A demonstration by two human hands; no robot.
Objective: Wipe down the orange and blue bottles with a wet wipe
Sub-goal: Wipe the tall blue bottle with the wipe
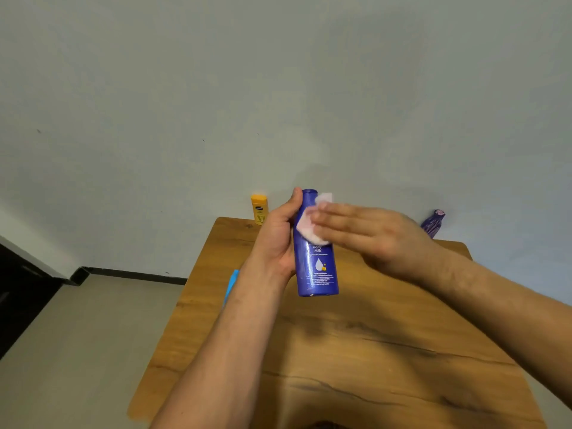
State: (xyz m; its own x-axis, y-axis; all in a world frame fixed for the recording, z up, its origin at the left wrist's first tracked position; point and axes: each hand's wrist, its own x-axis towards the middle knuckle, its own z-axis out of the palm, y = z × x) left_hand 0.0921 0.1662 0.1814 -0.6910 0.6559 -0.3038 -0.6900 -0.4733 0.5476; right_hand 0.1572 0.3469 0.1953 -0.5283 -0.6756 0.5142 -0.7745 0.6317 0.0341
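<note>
In the head view, the blue bottle point(315, 252) was held upright above the tabletop point(340, 351), and its upper front was being wiped, so the step with this bottle was judged to be in hand. The orange bottle point(259, 209) was seen at the far left corner. The grip of the left hand point(278, 239) was closed round the bottle's side. The right hand point(371, 236) was laid flat, its straight fingers pressing the wet wipe point(306, 227) on the bottle. Next, the bottle should probably be turned, so that its back is reached.

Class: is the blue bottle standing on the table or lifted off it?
Lifted. The left hand grips the blue bottle, roughly upright, base above the wooden table; the right hand presses a wet wipe on it.
</note>
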